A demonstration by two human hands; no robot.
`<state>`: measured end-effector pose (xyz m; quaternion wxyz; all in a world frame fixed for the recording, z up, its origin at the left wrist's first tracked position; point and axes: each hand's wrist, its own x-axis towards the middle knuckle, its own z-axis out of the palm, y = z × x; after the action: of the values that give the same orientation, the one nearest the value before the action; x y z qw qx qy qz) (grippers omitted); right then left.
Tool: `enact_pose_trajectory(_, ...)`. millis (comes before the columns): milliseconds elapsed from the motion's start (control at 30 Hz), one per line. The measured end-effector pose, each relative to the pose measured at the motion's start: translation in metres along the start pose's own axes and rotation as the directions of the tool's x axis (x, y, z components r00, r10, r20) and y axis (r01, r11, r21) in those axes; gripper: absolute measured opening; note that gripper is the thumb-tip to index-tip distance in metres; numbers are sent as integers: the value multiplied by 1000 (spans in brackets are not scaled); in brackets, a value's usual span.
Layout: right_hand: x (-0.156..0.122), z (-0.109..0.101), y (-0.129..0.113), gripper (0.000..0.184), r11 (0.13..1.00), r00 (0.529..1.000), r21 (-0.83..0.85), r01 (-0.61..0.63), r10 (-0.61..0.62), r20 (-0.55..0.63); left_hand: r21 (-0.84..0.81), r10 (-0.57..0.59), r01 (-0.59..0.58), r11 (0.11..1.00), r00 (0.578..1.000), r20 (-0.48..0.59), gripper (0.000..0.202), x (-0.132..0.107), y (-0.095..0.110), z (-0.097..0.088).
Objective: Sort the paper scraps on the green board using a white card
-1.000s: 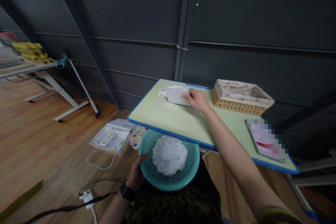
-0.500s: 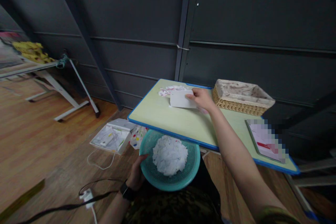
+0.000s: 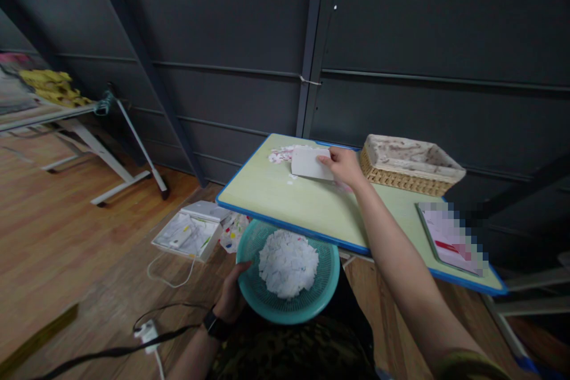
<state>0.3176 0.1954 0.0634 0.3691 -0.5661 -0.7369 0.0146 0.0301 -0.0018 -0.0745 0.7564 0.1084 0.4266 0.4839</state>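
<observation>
My right hand [image 3: 342,166] reaches across the pale green table [image 3: 312,205] and grips a white rectangular card [image 3: 310,162] by its right edge. The card stands just right of a small heap of paper scraps [image 3: 281,155] at the table's far edge. A few loose scraps [image 3: 291,179] lie just in front of the card. My left hand [image 3: 231,297], a dark watch on its wrist, holds the rim of a teal mesh basket [image 3: 262,294] below the table's near edge. White paper scraps [image 3: 288,263] fill the basket.
A wicker basket [image 3: 409,165] sits at the table's far right, a blurred booklet [image 3: 452,238] nearer. On the wooden floor lie an open white case [image 3: 191,231], a cable and plug [image 3: 149,332]. Another table [image 3: 57,110] stands left. A dark wall [image 3: 285,41] is behind.
My right hand has drawn the white card a little to the right and lifted it off the heap, leaving a few scraps on the table. The left hand and basket have stayed still.
</observation>
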Motion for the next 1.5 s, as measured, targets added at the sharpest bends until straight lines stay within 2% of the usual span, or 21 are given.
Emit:
enact_pose_trajectory(167, -1, 4, -4, 31, 998, 999, -55, 20, -18, 34, 14, 31, -31, 999, 999, -26, 33, -3, 3, 5)
enact_pose_trajectory(333, -1, 3, -3, 32, 991, 998, -133, 37, -29, 60, 27, 16, -15, 1000, 1000, -22, 38, -3, 2, 4)
enact_pose_trajectory(533, 1, -5, 1, 29, 972, 999, -236, -23, 33, 37, 23, 32, -31, 999, 999, -22, 37, -4, 3, 5)
enact_pose_trajectory(767, 1, -9, -4, 30, 995, 996, -89, -47, 53, 70, 31, 3, -2, 1000, 999, -47, 29, -2, 2, 4)
enact_pose_trajectory(967, 1, -10, -1, 29, 983, 991, -127, -132, 131, -12, 13, 35, -34, 999, 998, -59, 36, 0, 0, 1)
enact_pose_trajectory(1167, 1, -9, 4, 30, 982, 996, -166, -88, 89, -3, 19, 18, -18, 1000, 1000, -6, 33, -4, 2, 5)
enact_pose_trajectory(1267, 2, -9, 6, 30, 981, 997, -178, -72, 73, -2, 20, 12, -11, 1000, 1000, -28, 34, -5, 2, 7)
enact_pose_trajectory(1367, 2, -10, 9, 30, 985, 998, -168, -49, 57, 41, 25, 5, -4, 1000, 999, -44, 34, -5, 2, 7)
enact_pose_trajectory(1500, 2, -18, 16, 33, 997, 990, -56, -44, 51, 135, 23, 16, -15, 1000, 1000, -25, 33, -2, 2, 3)
